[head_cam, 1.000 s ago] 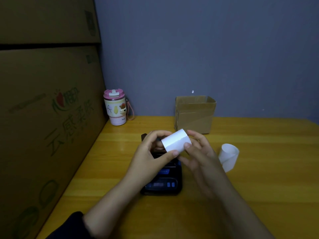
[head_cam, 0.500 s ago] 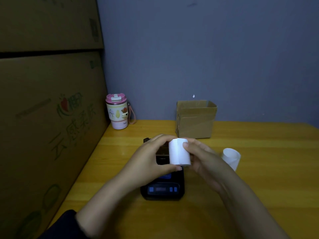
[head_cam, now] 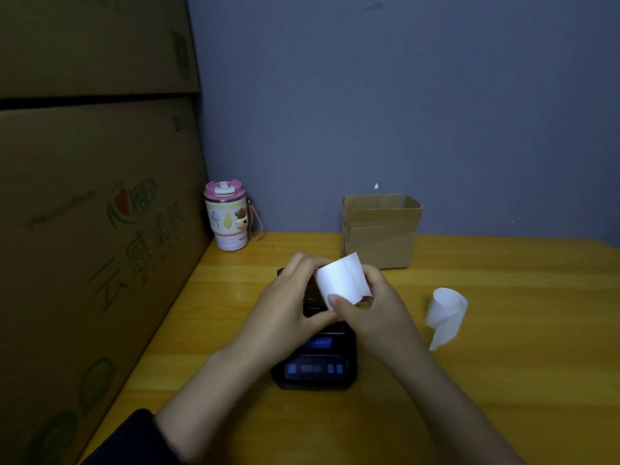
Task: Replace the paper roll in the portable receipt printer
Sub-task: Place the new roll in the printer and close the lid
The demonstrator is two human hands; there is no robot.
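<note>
A white paper roll (head_cam: 342,280) is held between both hands just above the black receipt printer (head_cam: 315,364), which lies on the yellow wooden table (head_cam: 503,347). My left hand (head_cam: 288,303) grips the roll from the left side. My right hand (head_cam: 372,317) holds it from the right, thumb pressed on its front. The roll is tilted, its far end higher. The printer's far part is hidden behind my hands; its blue-lit buttons show near me. A curled strip of loose white paper (head_cam: 446,313) lies on the table to the right.
A small open cardboard box (head_cam: 380,229) stands behind the printer by the grey wall. A pink-lidded cup (head_cam: 228,219) stands at the back left corner. Large cardboard cartons (head_cam: 84,246) wall off the table's left side.
The roll has turned in my hands from upright half a second ago to tilted, with its side facing me. Both hands stay over the printer.
</note>
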